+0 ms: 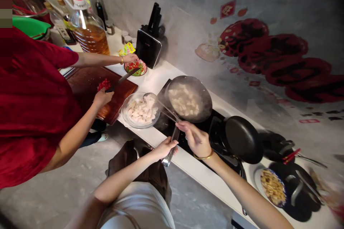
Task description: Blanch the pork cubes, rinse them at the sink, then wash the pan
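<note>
My left hand (165, 149) is closed round the handle (170, 157) of a dark wok (205, 103), in which pale chunks lie in steaming liquid. In my right hand (196, 138) is the thin metal handle of a skimmer (168, 109). The skimmer's round head rests over a clear glass bowl (125, 119) filled with whitish, cut-up pieces, perhaps meat or fish; I cannot tell which. That bowl stands on the white counter (146, 136), just left of the wok.
At left, a person in red holds a knife (126, 76) over a cutting board (123, 87) with chopped red pepper; a plate of peppers (145, 71) lies beyond. A knife block (147, 48) and oil jug (92, 37) stand behind. A frying pan (243, 139) and plate of food (272, 187) are right.
</note>
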Tool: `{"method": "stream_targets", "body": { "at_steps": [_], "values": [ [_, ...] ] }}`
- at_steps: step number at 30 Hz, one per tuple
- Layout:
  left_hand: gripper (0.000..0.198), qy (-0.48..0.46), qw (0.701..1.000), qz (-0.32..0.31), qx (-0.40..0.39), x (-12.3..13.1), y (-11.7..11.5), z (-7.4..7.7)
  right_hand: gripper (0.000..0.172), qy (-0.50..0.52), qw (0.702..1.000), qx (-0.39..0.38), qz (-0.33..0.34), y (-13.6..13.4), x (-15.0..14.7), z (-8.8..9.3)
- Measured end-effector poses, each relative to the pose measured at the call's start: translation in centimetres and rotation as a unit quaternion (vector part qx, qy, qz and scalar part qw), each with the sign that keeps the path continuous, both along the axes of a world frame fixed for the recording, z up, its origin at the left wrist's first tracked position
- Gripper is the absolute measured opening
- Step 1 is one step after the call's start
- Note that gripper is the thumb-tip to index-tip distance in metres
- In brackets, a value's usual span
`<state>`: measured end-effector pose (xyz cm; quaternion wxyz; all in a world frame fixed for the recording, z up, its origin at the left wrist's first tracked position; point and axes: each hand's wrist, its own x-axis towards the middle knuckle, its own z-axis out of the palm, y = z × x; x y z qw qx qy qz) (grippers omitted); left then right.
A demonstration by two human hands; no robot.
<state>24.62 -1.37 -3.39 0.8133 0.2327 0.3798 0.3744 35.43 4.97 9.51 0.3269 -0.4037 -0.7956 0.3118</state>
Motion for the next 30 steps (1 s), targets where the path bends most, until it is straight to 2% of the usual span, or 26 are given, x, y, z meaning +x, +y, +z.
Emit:
{"method": "stream_targets", "body": {
  "at_steps": [2,4,7,10,13,15,16,17,19,21,24,27,30],
  "values": [
    [0.047,-0.007,1.000,0.004,0.010,0.1,0.1,0.0,0.033,-0.124,0.981,0.090,0.119,0.0,0.5,-1.1],
    [0.048,-0.013,1.000,0.007,0.028,0.1,0.2,0.1,0.037,-0.212,0.946,0.150,0.194,0.3,1.3,-1.6],
    [0.049,-0.017,0.999,0.005,0.046,0.0,0.3,0.1,0.037,-0.245,0.915,0.209,0.243,0.9,2.3,-1.6],
    [0.048,-0.019,0.999,0.004,0.040,-0.1,0.4,-0.1,0.038,-0.214,0.921,0.209,0.251,0.9,2.8,-1.3],
    [0.046,-0.013,1.000,-0.005,0.021,-0.2,0.3,-0.1,0.037,-0.129,0.960,0.149,0.197,0.1,2.8,-1.2],
    [0.045,-0.008,1.000,-0.014,0.006,-0.3,0.3,-0.1,0.032,-0.024,0.992,0.091,0.083,-0.5,2.5,-0.9],
    [0.044,-0.006,1.000,-0.015,0.000,-0.4,0.2,0.0,0.029,0.035,0.998,0.055,0.007,-0.8,2.4,-0.6],
    [0.044,-0.005,1.000,-0.015,-0.004,-0.4,0.2,0.1,0.025,0.091,0.993,0.017,-0.069,-0.9,2.3,-0.2],
    [0.045,-0.004,1.000,-0.014,-0.012,-0.5,0.0,0.2,0.022,0.175,0.965,-0.052,-0.188,-0.6,2.5,0.8],
    [0.046,-0.006,1.000,-0.014,-0.018,-0.5,0.0,0.4,0.024,0.204,0.944,-0.068,-0.250,0.2,3.4,1.8],
    [0.049,-0.011,1.000,-0.010,-0.016,-0.6,-0.1,0.8,0.026,0.146,0.954,0.009,-0.263,2.1,6.1,2.2],
    [0.051,-0.012,1.000,-0.009,-0.017,-0.8,-0.1,1.3,0.025,-0.042,0.970,0.094,-0.219,4.5,9.4,0.9],
    [0.053,-0.013,1.000,-0.010,-0.018,-0.9,0.0,1.6,0.026,-0.242,0.948,0.135,-0.154,7.1,12.3,-1.0]
  ]
}}
